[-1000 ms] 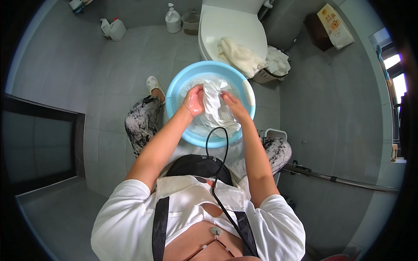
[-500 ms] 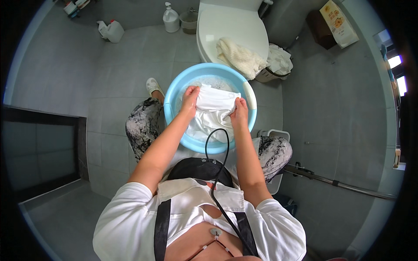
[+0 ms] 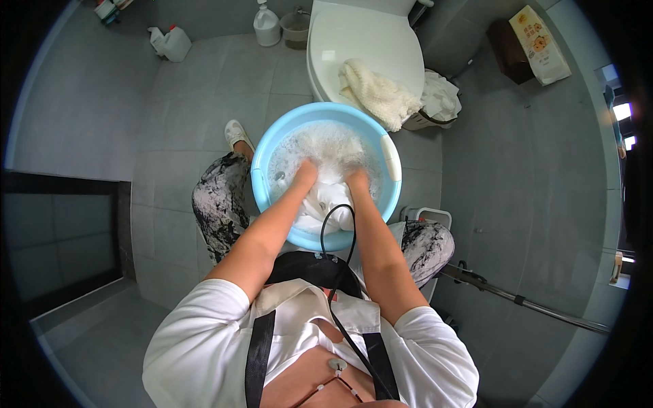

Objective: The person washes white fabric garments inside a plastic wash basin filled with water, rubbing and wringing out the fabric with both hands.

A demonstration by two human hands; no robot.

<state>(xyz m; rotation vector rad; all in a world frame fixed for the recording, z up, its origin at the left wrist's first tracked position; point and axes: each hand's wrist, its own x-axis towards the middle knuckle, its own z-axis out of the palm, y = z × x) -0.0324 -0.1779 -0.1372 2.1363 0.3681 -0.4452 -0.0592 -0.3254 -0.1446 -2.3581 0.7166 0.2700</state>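
Observation:
A light blue plastic basin [image 3: 259, 178] stands in front of me, holding foamy water [image 3: 326, 141]. White fabric [image 3: 333, 197], apparently a garment, lies bunched in it, partly above the surface between my wrists and partly under the suds. My left hand [image 3: 306, 174] is plunged into the water at the cloth's left side. Opposite it, my right hand [image 3: 357, 179] is also in the water, against the cloth's right side. Foam and water hide the fingers of both hands, so their grip on the cloth does not show.
Beyond the basin is a white toilet [image 3: 367, 41] with a cream knitted cloth [image 3: 377, 92] on its lid. A waste bin [image 3: 435, 105] sits beside it. Several bottles, including a white pump bottle [image 3: 266, 27], line the back wall. A black cable [image 3: 325, 221] loops over the basin's near rim.
Both hands have gone down into the water with the white fabric, which was held stretched between them above the surface. The water is now churned and foamier.

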